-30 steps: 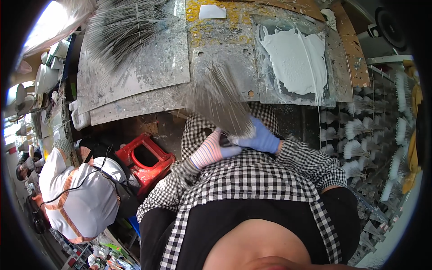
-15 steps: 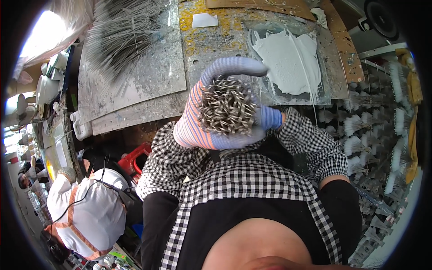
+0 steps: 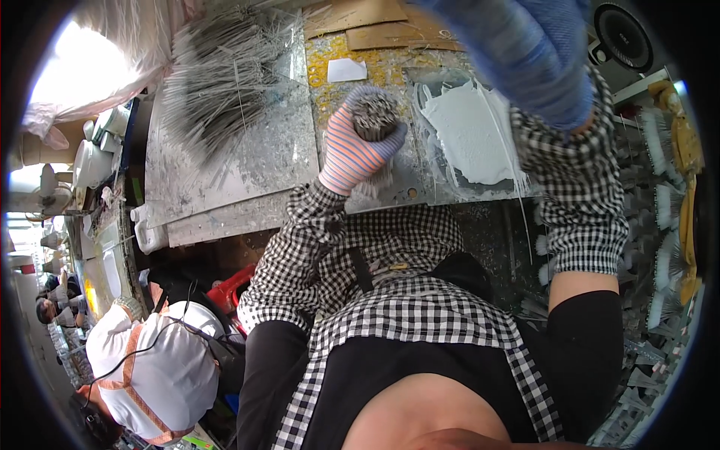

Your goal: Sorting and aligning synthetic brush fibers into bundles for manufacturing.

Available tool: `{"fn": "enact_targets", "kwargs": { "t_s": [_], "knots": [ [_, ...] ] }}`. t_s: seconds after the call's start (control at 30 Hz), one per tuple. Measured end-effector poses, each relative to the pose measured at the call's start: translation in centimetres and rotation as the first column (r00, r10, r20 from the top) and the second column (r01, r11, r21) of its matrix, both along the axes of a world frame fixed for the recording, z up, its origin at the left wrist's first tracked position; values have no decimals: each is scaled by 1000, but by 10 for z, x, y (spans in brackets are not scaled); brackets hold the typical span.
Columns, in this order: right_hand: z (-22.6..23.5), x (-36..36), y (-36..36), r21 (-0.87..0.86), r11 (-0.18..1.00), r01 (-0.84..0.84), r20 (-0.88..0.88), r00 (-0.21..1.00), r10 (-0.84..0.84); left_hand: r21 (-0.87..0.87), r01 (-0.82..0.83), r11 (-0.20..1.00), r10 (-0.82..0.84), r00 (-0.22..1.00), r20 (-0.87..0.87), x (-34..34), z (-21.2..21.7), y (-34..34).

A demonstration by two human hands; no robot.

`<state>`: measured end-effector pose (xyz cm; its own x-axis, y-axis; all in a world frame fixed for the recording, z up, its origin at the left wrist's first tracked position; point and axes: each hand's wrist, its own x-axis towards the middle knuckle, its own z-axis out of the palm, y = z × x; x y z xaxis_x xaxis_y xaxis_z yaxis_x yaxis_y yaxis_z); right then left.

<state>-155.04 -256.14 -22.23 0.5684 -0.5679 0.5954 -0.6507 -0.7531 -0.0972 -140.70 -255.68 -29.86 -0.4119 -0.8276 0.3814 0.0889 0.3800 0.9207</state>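
My left hand (image 3: 358, 154), in a striped knit glove, is closed around a bundle of grey bristles (image 3: 375, 112). The cut ends of the bundle face up, and some strands hang below the fist. It stays over the near part of the bench (image 3: 240, 195). Raised close to the camera at the upper right, my right hand (image 3: 517, 56) wears a blue glove and is smeared by motion; its fingers cannot be made out. Beneath it and to its left lies a slab of white paste (image 3: 469, 131) on a clear sheet, with a few long strands stuck across its right side.
A loose pile of long grey bristles (image 3: 225, 82) covers the bench's left side. A white paper piece (image 3: 347, 70) and brown boards (image 3: 397, 34) lie farther back. Racks of finished-looking brushes (image 3: 664, 202) stand at the right. A co-worker in a white cap (image 3: 161, 371) sits at the lower left.
My right hand has left the bundle and swung up to the upper right. My left hand, still gripping the bundle, has moved away from my body over the bench.
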Motion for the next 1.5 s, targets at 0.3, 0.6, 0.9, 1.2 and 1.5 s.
{"fn": "enact_targets", "kwargs": {
  "t_s": [0.3,0.6,0.9,1.2,1.5],
  "knots": [
    [51,70,0,167,892,-421,-84,895,438,-853,77,517,510,772,379,2,-60,12],
    [34,42,-17,300,820,-486,459,828,322,-489,69,869,204,852,482,38,-6,-9],
    [-201,45,58,723,687,71,401,766,-502,259,57,964,-45,998,-54,35,-87,24],
    [-203,17,78,544,839,-13,281,945,-168,-165,417,894,-203,704,681,76,-116,-12],
    [-155,23,126,532,826,-185,447,890,-89,-68,417,906,-299,746,595,82,-107,37]
  ]
}}
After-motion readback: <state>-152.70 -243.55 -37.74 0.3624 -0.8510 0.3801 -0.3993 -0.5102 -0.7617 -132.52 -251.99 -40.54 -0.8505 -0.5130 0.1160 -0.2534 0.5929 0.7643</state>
